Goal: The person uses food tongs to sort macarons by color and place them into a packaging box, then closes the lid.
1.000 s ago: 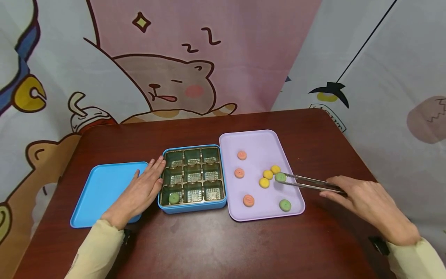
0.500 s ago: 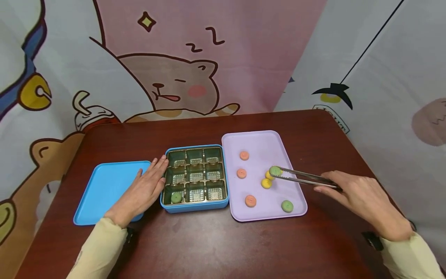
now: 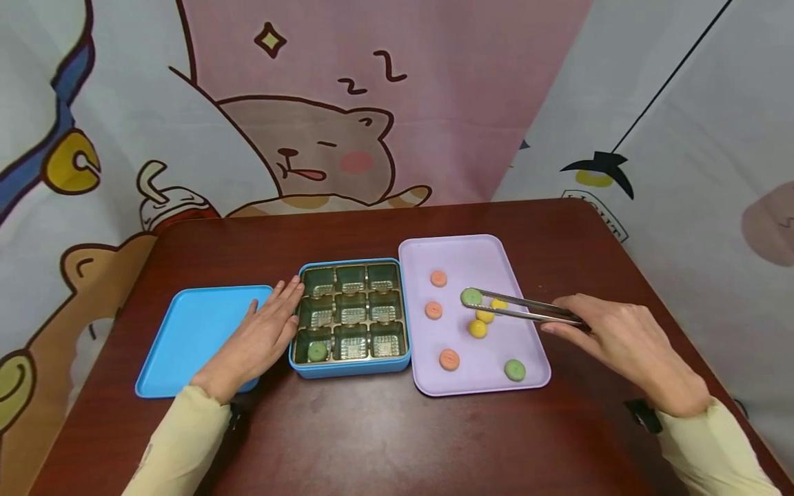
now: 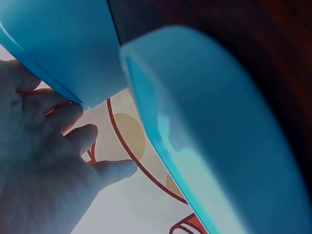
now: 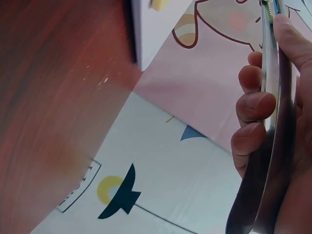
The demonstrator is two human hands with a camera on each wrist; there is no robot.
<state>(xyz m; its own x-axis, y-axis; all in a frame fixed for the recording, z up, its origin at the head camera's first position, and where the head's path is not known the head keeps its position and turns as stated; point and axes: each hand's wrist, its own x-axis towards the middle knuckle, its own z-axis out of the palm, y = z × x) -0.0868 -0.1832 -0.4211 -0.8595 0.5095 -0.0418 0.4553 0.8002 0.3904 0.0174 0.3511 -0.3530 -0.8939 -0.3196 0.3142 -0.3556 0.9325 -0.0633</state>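
My right hand grips metal tongs, which pinch a green round candy above the lilac tray. The tray holds orange candies, yellow candies and another green candy. My left hand lies flat against the left wall of the blue box, partly on the blue lid. The box has a gold compartment insert with one green candy in its near-left cell. In the right wrist view my fingers curl round the tongs. The left wrist view shows my left hand beside the blue box.
A dark wooden table carries everything. Cartoon-printed cloth hangs behind and to both sides. The table's right edge runs close to my right forearm.
The tongs lifted the green candy off the tray from beside the yellow candies and carried it left toward the box. My left hand stayed in place.
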